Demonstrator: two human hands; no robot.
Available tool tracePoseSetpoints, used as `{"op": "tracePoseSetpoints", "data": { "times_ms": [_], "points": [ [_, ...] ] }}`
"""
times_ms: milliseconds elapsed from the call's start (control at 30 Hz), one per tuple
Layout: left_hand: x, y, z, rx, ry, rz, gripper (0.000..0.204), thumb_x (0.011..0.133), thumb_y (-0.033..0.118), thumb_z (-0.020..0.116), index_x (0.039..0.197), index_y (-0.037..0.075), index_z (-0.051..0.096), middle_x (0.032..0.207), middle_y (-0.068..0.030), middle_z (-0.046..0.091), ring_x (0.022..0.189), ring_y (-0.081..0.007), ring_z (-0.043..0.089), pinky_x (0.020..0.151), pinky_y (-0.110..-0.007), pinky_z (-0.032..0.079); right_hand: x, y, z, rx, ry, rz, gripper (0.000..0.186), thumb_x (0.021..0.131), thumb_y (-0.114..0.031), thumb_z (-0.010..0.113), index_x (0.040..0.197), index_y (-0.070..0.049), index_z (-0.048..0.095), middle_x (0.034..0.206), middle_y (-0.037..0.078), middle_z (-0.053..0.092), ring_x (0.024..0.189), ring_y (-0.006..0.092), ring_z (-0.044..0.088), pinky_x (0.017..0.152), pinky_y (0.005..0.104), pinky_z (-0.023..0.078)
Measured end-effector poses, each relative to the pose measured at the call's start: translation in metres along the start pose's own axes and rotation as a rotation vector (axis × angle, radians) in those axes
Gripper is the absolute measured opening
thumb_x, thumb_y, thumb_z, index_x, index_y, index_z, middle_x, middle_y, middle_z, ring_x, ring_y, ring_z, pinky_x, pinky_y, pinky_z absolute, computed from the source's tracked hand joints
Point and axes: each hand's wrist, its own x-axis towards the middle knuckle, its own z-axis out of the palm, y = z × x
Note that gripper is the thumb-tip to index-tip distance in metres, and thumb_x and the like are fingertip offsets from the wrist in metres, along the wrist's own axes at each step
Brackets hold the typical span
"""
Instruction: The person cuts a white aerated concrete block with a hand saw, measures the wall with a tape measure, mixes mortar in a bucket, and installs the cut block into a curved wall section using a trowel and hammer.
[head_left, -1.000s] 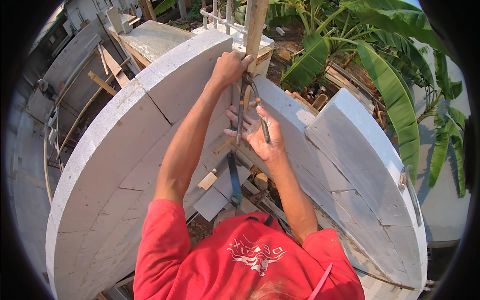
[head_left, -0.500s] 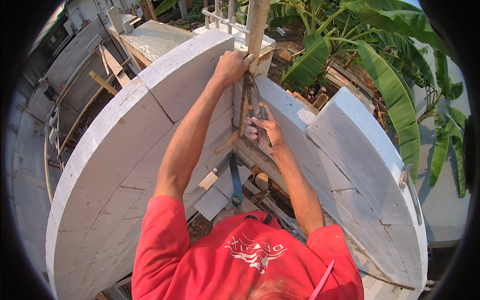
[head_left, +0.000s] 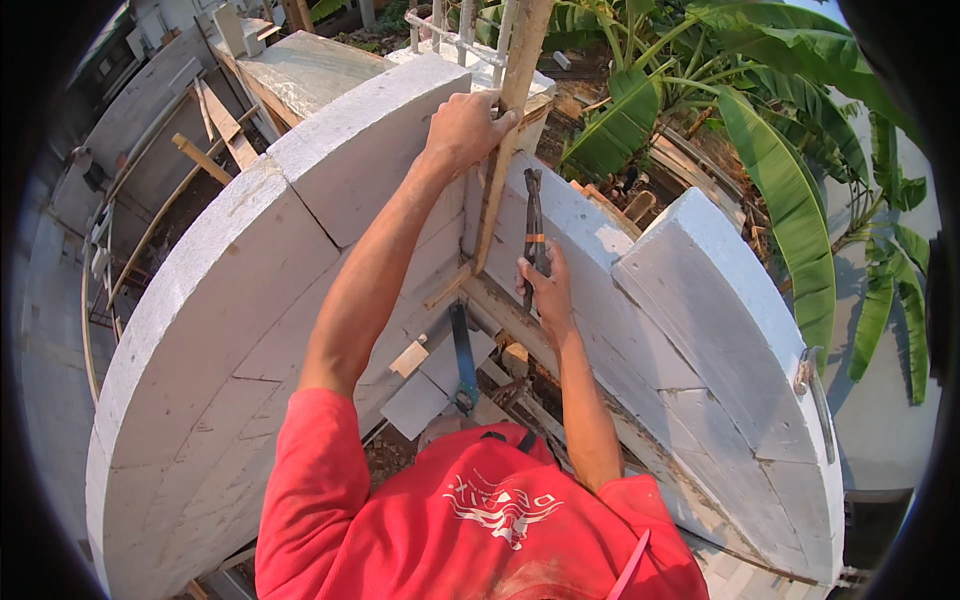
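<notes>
My left hand (head_left: 463, 138) grips an upright wooden post (head_left: 496, 192) in the corner where two pale block walls meet; its fingertips are hidden. In my right hand (head_left: 549, 287), lower and to the right, is a pair of dark pincers (head_left: 534, 215) with orange bands on the handles. Their head points up, apart from the post, in front of the right wall (head_left: 590, 235). The handles lie close together. I cannot make out anything between the jaws. The left wall (head_left: 270, 260) rises beside my left arm.
A hand saw (head_left: 463, 345) with a dark blade and teal handle rests below, near a loose pale block (head_left: 415, 405) and wood scraps. A metal clamp-like bar (head_left: 815, 395) hangs on the right wall. Banana leaves (head_left: 785, 200) spread beyond it. A plank-sided concrete slab (head_left: 310, 72) stands behind the left wall.
The pincers have come away from the post and shifted right, their handles drawing together. My right hand moved slightly right and down with them. My left hand keeps its hold on the post.
</notes>
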Motion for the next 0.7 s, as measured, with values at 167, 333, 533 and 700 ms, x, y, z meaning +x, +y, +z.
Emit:
{"op": "tracePoseSetpoints", "data": {
  "times_ms": [167, 333, 533, 700],
  "points": [
    [0.04, 0.024, -0.012, -0.39, 0.256, 0.126, 0.043, 0.091, 0.045, 0.073, 0.103, 0.004, 0.072, 0.084, -0.0123, 0.073, 0.075, -0.0232, 0.071, 0.072, -0.039, 0.056, 0.02, -0.059, 0.001, 0.018, 0.034, 0.026, 0.028, 0.094, -0.018, 0.069, 0.116, -0.01, 0.053, 0.104, 0.005, 0.057, 0.093, 0.0163, 0.062, 0.075, 0.0309, 0.049],
    [0.09, 0.056, -0.036, -0.768, 0.219, 0.066, 0.043, 0.09, 0.047, 0.069, 0.088, 0.005, 0.072, 0.066, -0.0028, 0.065, 0.063, -0.0138, 0.06, 0.059, -0.033, 0.047, -0.011, -0.049, 0.002, -0.018, 0.001, 0.12, 0.032, 0.095, -0.019, 0.068, 0.121, -0.009, 0.054, 0.11, 0.005, 0.055, 0.108, 0.0188, 0.059, 0.091, 0.039, 0.047],
    [0.069, 0.085, -0.037, -0.93, 0.268, -0.095, 0.035, 0.093, 0.043, 0.072, 0.084, 0.009, 0.071, 0.066, 0.0035, 0.06, 0.058, -0.0073, 0.052, 0.053, -0.028, 0.039, -0.055, -0.022, 0.001, -0.035, -0.053, 0.227, 0.054, 0.092, -0.015, 0.068, 0.139, -0.004, 0.046, 0.125, 0.009, 0.056, 0.119, 0.0199, 0.054, 0.111, 0.0356, 0.033],
    [-0.006, 0.079, -0.066, -1.028, 0.4, -0.061, 0.027, 0.095, 0.04, 0.074, 0.091, 0.013, 0.073, 0.065, 0.0081, 0.055, 0.058, -0.0035, 0.048, 0.051, -0.025, 0.036, -0.073, -0.004, -0.018, 0.011, -0.033, 0.173, 0.052, 0.09, -0.013, 0.069, 0.138, -0.003, 0.049, 0.122, 0.008, 0.058, 0.113, 0.0202, 0.059, 0.108, 0.0372, 0.038]
  ]
}}
